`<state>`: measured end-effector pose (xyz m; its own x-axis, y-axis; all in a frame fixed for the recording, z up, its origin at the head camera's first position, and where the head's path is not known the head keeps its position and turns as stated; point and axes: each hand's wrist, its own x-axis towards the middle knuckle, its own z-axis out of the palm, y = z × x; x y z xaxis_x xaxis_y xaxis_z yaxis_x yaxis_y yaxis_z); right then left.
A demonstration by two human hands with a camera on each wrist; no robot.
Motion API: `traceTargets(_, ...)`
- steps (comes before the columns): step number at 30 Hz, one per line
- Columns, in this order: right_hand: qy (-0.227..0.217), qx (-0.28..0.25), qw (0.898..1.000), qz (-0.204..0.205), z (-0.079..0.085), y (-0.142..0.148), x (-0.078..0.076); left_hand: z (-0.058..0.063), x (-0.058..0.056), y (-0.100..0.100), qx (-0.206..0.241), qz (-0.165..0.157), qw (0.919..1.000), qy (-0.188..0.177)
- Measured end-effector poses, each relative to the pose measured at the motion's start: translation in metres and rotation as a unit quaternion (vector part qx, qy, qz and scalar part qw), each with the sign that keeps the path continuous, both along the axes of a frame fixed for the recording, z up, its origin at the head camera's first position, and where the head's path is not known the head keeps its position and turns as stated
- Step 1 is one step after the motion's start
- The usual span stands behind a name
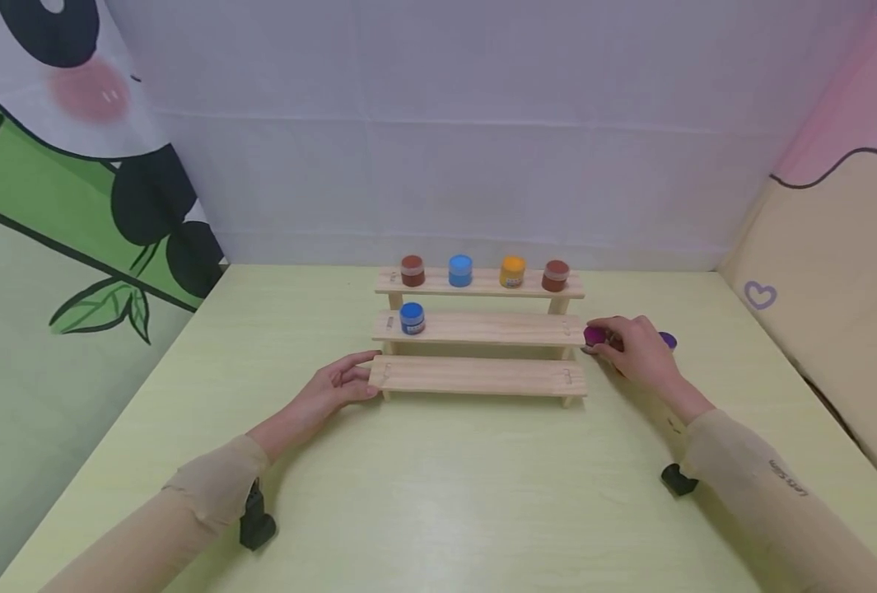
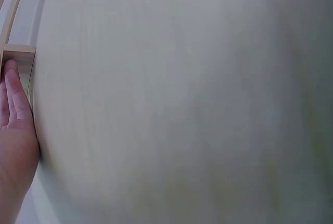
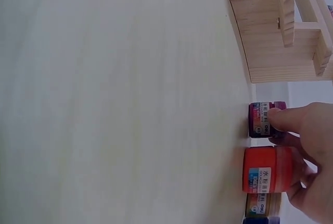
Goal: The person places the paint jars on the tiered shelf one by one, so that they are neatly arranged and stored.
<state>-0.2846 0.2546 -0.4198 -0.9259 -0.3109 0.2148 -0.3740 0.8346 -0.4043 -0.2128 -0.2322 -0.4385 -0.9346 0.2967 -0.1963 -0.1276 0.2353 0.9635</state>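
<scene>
A three-step wooden rack stands on the table. My left hand rests against the left end of its lowest step; in the left wrist view its fingers are nearly straight and touch the wood. Just off the rack's right end, my right hand pinches a dark magenta paint jar between thumb and fingers. In the right wrist view this labelled jar sits upright at table level, beside a red paint jar partly behind the hand.
On the top step stand two brown jars, a light blue jar and an orange jar. A blue jar is at the middle step's left. Past my right hand, a purple-lidded jar shows. A pale cloth wall closes the back.
</scene>
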Motion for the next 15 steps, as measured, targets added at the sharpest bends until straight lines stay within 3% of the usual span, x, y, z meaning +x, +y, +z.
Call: traceTargets(15, 0.003, -0.022, 1.0, 0.006, -0.0012, 0.0023, 0.0007, -0.0008, -0.0005, -0.0022, 0.003, -0.001, 1.0, -0.009)
